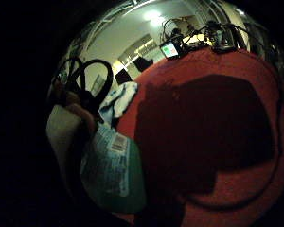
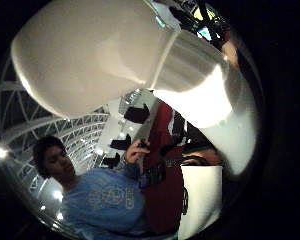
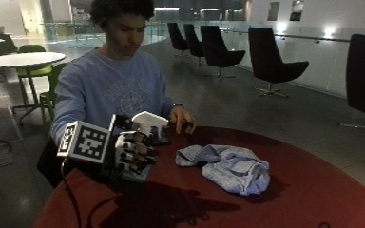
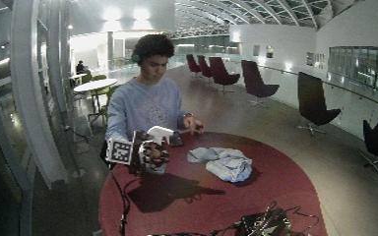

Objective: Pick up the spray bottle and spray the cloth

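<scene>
Gloved and nearest the outside camera, the right hand (image 3: 132,154) has its fingers curled round the body of the spray bottle (image 3: 146,124), holding it upright above the round red surface (image 3: 309,190), with the white spray head sticking out past the top of the fingers. From that view, the nozzle points toward three o'clock, where the crumpled pale blue cloth (image 3: 226,166) lies near the middle of the surface; this looks like a hold meant for aiming, with the bottle lifted but well apart from the cloth. In the little-finger palm view the bottle's green labelled body (image 1: 116,172) sits close against the palm and the cloth (image 1: 118,101) shows beyond it. The person's bare left hand (image 3: 182,118) rests near the far rim at about twelve o'clock, away from the spray line. Open red surface lies between bottle and cloth and toward six o'clock, so the hand has room to move closer. At the near rim in the wide view sits a tangle of electronics (image 4: 261,223).
</scene>
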Motion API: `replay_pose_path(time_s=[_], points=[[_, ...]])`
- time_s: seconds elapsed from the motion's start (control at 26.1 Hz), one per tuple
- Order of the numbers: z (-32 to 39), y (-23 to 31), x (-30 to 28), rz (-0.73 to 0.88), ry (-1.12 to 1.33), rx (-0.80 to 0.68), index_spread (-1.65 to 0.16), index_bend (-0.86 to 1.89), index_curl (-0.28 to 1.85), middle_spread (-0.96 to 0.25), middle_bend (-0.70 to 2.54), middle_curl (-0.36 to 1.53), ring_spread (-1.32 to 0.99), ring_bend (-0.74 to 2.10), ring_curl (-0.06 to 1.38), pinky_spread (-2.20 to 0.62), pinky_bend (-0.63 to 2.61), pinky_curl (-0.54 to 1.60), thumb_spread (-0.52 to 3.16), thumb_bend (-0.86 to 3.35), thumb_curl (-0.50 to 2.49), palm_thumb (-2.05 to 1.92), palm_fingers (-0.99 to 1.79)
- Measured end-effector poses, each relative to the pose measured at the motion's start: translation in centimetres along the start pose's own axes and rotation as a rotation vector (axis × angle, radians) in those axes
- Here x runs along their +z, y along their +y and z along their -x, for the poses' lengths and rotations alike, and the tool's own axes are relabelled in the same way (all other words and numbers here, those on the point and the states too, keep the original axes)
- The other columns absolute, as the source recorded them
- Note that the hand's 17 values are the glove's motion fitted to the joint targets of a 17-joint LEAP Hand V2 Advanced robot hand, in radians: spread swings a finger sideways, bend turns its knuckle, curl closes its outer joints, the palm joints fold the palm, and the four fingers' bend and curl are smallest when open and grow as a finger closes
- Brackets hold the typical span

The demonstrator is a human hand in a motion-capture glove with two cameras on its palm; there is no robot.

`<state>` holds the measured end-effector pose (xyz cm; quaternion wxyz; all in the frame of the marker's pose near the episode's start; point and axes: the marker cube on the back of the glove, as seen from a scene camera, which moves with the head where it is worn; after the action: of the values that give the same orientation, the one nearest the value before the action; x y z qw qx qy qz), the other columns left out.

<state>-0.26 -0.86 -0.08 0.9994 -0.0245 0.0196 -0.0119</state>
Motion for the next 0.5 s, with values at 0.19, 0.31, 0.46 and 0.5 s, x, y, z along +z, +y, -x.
replay_pose_path(time_s=[0.19, 0.31, 0.46, 0.5], points=[[0.8, -2.2, -0.2, 0.071, 0.089, -0.029, -0.18, 0.15, 0.12, -0.08, 0.33, 0.17, -0.09, 0.60, 0.21, -0.19, 0.67, 0.22, 0.50, 0.37, 0.20, 0.67, 1.27], [1.3, -3.3, -0.2, 0.108, 0.127, -0.028, -0.20, 0.15, 0.16, -0.09, 0.34, 0.21, -0.10, 0.62, 0.26, -0.21, 0.69, 0.27, 0.59, 0.35, 0.23, 0.70, 1.25], [1.7, -4.9, 0.4, 0.169, 0.182, -0.007, -0.22, 0.14, 0.19, -0.09, 0.35, 0.25, -0.10, 0.62, 0.30, -0.23, 0.69, 0.30, 0.68, 0.32, 0.27, 0.73, 1.23], [1.8, -5.3, 0.6, 0.181, 0.194, -0.002, -0.22, 0.14, 0.20, -0.09, 0.35, 0.26, -0.10, 0.62, 0.31, -0.23, 0.69, 0.31, 0.70, 0.31, 0.28, 0.73, 1.23]])
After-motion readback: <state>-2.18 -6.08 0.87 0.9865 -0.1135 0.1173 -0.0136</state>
